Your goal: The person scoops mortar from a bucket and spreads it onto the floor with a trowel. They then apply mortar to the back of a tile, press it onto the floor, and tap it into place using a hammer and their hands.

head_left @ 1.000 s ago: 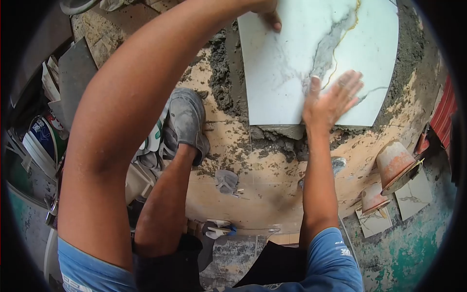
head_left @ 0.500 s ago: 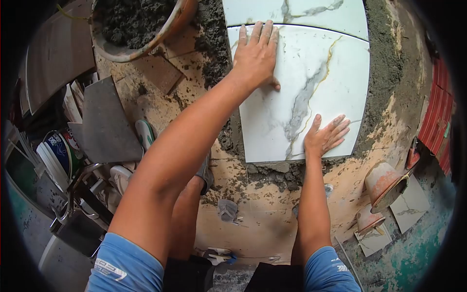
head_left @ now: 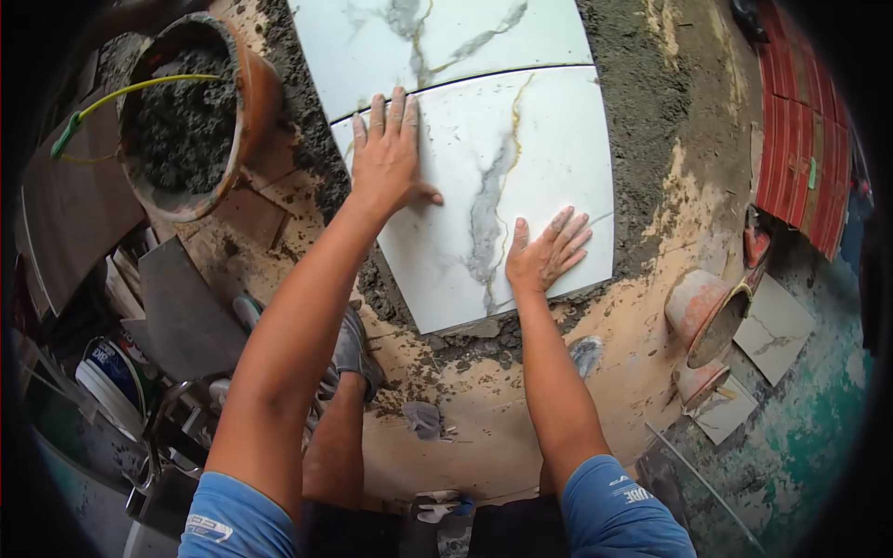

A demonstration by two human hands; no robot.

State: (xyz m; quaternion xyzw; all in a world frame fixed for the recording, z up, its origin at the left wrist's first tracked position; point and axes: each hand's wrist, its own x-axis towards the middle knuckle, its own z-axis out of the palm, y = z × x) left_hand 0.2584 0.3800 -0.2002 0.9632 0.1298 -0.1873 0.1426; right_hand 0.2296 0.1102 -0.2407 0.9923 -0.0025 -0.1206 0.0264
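A large white floor tile (head_left: 465, 167) with grey and gold veining lies on a bed of wet grey mortar (head_left: 642, 121). My left hand (head_left: 386, 163) rests flat on its upper left part, fingertips by the joint, fingers stretched. Near the tile's lower right edge my right hand (head_left: 549, 256) also lies flat, with fingers spread. Beyond a dark narrow joint sits a second veined tile (head_left: 484, 33). Mortar shows along the sides and under the near edge of the tile.
A bucket of mortar (head_left: 246, 102) with a yellow handle stands at upper left. Dark tile pieces (head_left: 191, 312) and a paint pail (head_left: 110, 372) lie at left. At right are buckets on their sides (head_left: 702, 312), red boxes (head_left: 805, 158) and cut tile pieces (head_left: 772, 325).
The view has shifted and turned, so the tiles appear farther left and tilted, and more of the mortar bucket shows. Both hands stay flat on the same tile in about the same places.
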